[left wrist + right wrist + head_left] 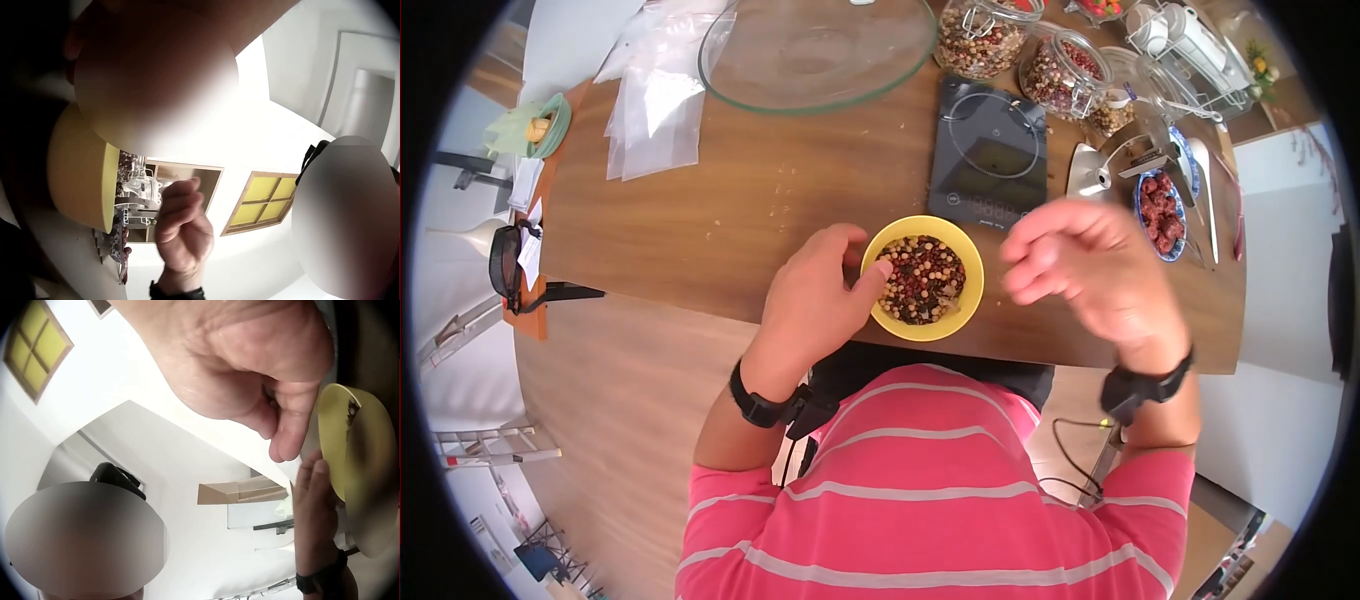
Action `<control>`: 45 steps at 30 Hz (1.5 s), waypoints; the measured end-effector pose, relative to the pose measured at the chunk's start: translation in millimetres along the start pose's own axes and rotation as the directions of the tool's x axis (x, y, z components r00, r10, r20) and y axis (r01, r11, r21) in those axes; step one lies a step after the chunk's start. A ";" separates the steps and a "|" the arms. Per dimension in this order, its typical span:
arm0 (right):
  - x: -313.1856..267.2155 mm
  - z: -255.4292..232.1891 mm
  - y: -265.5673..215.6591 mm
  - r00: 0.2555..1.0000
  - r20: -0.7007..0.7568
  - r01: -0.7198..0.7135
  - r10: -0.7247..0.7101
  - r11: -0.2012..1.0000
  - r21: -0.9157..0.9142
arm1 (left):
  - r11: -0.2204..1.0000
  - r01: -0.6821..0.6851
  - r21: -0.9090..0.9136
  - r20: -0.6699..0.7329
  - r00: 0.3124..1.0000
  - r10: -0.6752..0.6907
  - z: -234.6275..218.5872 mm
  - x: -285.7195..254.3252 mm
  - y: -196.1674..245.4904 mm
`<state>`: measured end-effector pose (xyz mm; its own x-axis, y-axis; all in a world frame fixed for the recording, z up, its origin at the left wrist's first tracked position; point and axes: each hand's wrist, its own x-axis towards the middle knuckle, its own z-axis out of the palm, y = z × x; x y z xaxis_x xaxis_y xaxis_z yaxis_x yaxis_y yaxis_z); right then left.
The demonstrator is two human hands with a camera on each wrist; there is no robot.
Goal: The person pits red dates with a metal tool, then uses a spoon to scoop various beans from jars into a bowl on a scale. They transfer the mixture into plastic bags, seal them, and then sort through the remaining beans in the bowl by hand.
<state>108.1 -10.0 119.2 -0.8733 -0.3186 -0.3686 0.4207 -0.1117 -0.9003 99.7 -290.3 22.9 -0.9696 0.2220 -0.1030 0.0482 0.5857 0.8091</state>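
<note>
A yellow bowl [977,290] stands near the table's front edge. Inside lies a mix of small dark, red and pale beans or grains [920,280]. My left hand [815,290] grips the bowl's left side, its thumb over the rim and fingers outside. To the right of the bowl, my right hand [1090,265] is raised above the table, fingers curled in toward the thumb. The right wrist view shows its thumb [256,419] close against the fingers, with a small dark gap between; I cannot tell whether anything is inside.
Behind the bowl lies a black kitchen scale [988,150]. Glass jars [1065,70] of mixed grains stand at the back right, near a blue-patterned dish [1162,215] of dark red pieces and a white spoon [1205,200]. A large glass plate [820,50] and plastic bags [655,110] lie at the back left.
</note>
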 end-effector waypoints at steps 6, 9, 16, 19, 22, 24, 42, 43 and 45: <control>11.8 -80.5 -121.5 0.885 -0.225 0.257 -0.408 0.830 -0.495 | 0.977 -0.112 0.179 -0.009 0.993 0.115 0.3 7.8 -5.2; 29.1 -149.3 -158.3 0.811 -0.339 0.028 -0.477 0.610 -0.792 | 0.998 -0.067 0.015 -0.043 0.997 0.067 -11.9 20.6 6.8; 67.5 -228.5 -154.1 0.832 -0.409 -0.296 -0.375 0.324 -0.899 | 0.758 0.144 -0.636 0.270 0.962 0.043 -17.7 75.2 29.2; 77.9 -230.5 -148.0 0.885 -0.361 -0.276 -0.292 0.296 -0.915 | 0.647 0.141 -0.749 0.285 0.950 0.123 -10.7 87.0 20.3; 82.2 -228.1 -144.2 0.896 -0.310 -0.278 -0.319 0.144 -0.950 | 0.543 0.205 -0.814 0.348 0.921 0.175 -6.7 96.1 4.9; 83.6 -230.2 -142.6 0.903 -0.266 -0.270 -0.338 0.034 -0.962 | 0.509 0.242 -0.826 0.383 0.903 0.193 -3.3 97.7 -0.2; 90.0 -266.6 -129.9 0.913 -0.224 -0.200 -0.340 0.105 -0.974 | 0.469 0.246 -0.848 0.359 0.918 0.166 -0.7 99.8 -14.0; 86.8 -273.8 -136.2 0.923 -0.218 -0.205 -0.318 0.074 -0.976 | 0.473 0.244 -0.847 0.352 0.923 0.156 -1.8 99.0 -11.0; 81.5 -265.8 -140.4 0.912 -0.298 -0.218 -0.284 0.279 -0.935 | 0.455 0.239 -0.858 0.357 0.914 0.192 2.1 100.2 -3.8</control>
<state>-87.4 229.9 154.0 -0.9885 0.0213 -0.1496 0.0784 0.9186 -0.3874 2.8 -268.7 8.4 -0.7916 0.5935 -0.1450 -0.4154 -0.3487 0.8401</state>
